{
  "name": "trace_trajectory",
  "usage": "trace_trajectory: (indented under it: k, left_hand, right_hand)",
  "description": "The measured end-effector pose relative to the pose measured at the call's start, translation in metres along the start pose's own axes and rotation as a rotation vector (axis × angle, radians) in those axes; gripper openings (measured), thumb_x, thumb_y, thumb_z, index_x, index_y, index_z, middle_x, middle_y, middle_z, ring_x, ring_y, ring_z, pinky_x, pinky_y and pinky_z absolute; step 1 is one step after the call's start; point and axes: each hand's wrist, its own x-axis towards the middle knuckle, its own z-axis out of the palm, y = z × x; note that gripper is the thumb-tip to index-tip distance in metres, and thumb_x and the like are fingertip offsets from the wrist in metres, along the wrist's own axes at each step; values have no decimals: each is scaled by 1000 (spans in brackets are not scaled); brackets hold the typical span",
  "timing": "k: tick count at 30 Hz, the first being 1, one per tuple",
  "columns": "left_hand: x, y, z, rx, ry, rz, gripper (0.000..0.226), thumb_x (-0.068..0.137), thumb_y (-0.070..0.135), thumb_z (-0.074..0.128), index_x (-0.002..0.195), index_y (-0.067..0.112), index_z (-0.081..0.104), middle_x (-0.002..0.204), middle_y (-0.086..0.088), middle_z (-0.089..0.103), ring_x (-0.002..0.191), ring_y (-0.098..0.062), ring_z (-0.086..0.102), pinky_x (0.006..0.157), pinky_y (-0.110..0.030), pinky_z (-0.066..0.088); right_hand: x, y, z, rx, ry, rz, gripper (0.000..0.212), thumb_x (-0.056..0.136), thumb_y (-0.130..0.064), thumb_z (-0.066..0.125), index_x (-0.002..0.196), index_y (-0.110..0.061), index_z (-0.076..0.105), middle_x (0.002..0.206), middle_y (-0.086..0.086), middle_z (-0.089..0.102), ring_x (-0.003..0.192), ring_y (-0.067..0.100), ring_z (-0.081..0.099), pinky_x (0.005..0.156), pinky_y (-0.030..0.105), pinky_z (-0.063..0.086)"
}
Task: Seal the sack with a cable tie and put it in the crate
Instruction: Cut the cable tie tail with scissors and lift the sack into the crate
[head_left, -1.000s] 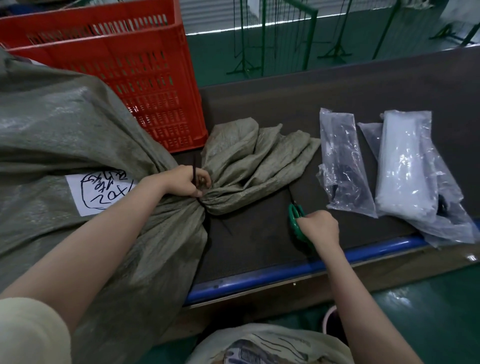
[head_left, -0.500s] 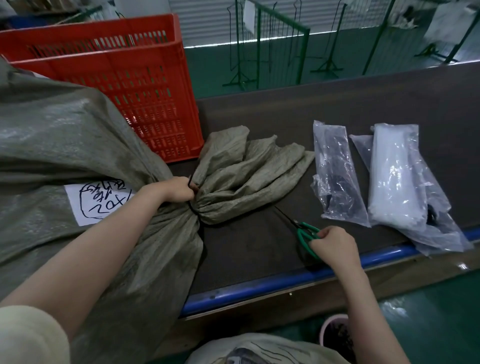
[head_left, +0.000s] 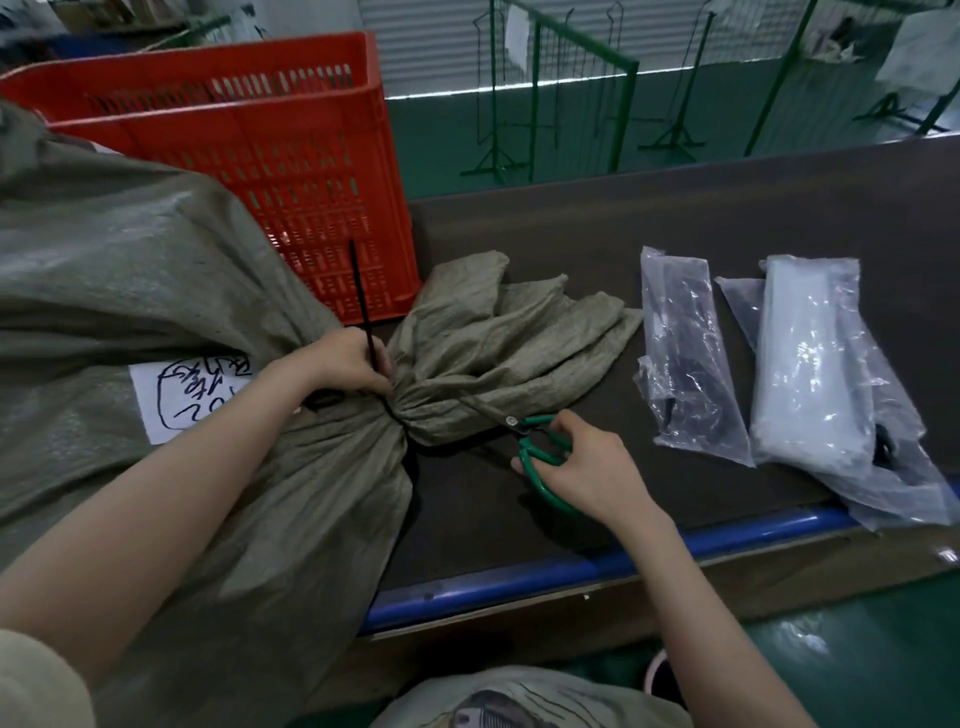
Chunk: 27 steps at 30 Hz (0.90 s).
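A big grey-green woven sack (head_left: 130, 291) lies on the left of the table, its neck gathered and its mouth fanned out to the right. A black cable tie (head_left: 361, 296) is cinched round the neck, and its free tail sticks straight up. My left hand (head_left: 348, 358) grips the neck and the tie's tail at its base. My right hand (head_left: 582, 467) holds green-handled scissors (head_left: 540, 457) on the table, with the blades pointing left toward the neck. The red slatted crate (head_left: 291, 156) stands behind the sack.
Two clear plastic bags, one with dark contents (head_left: 685, 358) and one with white contents (head_left: 821, 364), lie on the right of the dark table (head_left: 623, 228). A blue rail (head_left: 519, 577) runs along the table's near edge. Green metal racks (head_left: 576, 93) stand on the floor behind.
My right hand has lifted the scissors and brought them left toward the sack's neck. The tie's tail now stands up from my left hand, longer than before.
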Motion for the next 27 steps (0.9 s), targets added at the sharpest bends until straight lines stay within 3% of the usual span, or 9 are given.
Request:
trace_trajectory:
  k: [2, 5, 8, 10, 13, 19, 27]
  left_hand:
    - [-5, -2, -9, 36, 44, -8, 13, 76, 25, 72, 84, 15, 69, 87, -1, 67, 89, -15, 59, 77, -25, 42]
    - [-9, -4, -18, 95, 136, 2, 31, 75, 34, 72, 99, 14, 69, 108, -8, 69, 104, -24, 60, 82, -25, 42]
    - [-14, -1, -20, 120, 145, -1, 37, 76, 35, 70, 104, 11, 68, 112, -9, 68, 106, -25, 59, 88, -28, 48]
    - [-17, 4, -22, 96, 122, -9, 33, 78, 34, 69, 101, 10, 69, 102, -7, 70, 93, -21, 62, 77, -29, 51]
    - [-21, 10, -25, 110, 110, -30, 31, 81, 34, 66, 90, 4, 71, 79, -5, 64, 74, -15, 56, 52, -17, 38]
    - [-23, 14, -26, 136, 97, 10, 26, 82, 34, 65, 78, 9, 69, 70, 1, 61, 67, -12, 55, 52, -17, 36]
    - [-22, 14, -28, 175, 89, 37, 32, 81, 35, 67, 55, 21, 53, 59, 8, 53, 58, -6, 49, 50, -19, 32]
  right_hand:
    - [10, -6, -3, -21, 10, -61, 54, 69, -55, 67, 104, -15, 57, 105, 9, 68, 100, 26, 62, 81, 34, 52]
    - [29, -17, -5, -72, 12, -159, 51, 69, -55, 67, 99, -14, 62, 98, 6, 70, 93, 25, 64, 74, 32, 53]
    - [46, -31, -4, -113, -15, -254, 51, 70, -56, 64, 95, -12, 62, 91, 4, 68, 89, 24, 64, 69, 30, 49]
    - [56, -37, -1, -173, -41, -309, 52, 72, -55, 62, 98, -10, 61, 97, 6, 68, 94, 25, 63, 72, 31, 50]
    - [66, -40, 2, -264, -64, -365, 55, 74, -57, 59, 103, -10, 59, 105, 8, 66, 100, 27, 60, 80, 35, 50]
    - [77, -41, 8, -286, -84, -416, 50, 77, -52, 57, 103, -9, 59, 103, 10, 66, 99, 27, 60, 81, 35, 48]
    - [84, -44, 6, -260, -79, -454, 50, 74, -56, 62, 97, -11, 61, 97, 7, 68, 93, 26, 62, 68, 28, 40]
